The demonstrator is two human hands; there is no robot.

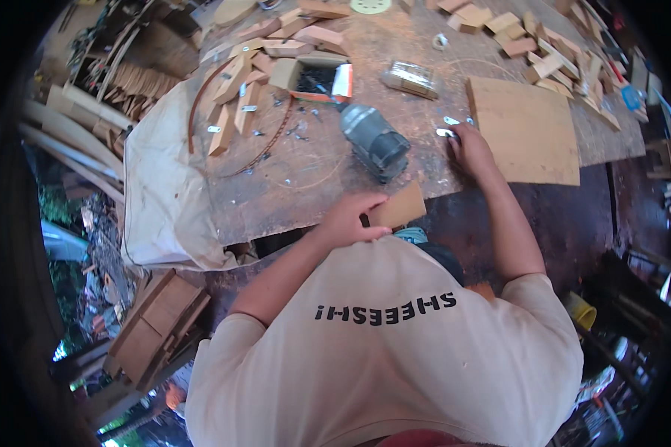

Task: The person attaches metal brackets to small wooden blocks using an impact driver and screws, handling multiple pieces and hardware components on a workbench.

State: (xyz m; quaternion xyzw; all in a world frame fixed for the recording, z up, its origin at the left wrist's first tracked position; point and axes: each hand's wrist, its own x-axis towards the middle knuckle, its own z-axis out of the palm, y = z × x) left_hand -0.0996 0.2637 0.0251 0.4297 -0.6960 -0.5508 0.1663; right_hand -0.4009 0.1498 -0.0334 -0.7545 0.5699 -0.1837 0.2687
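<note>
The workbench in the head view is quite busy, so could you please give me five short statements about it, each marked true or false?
1. The left hand holds a wooden block. True.
2. The right hand grips the power tool. False: it is at a small metal plate, apart from the power tool.
3. The open box has dark contents. True.
4. The flat board lies to the left of the power tool. False: it lies to the right of it.
5. The packet lies to the right of the open box. True.
</note>
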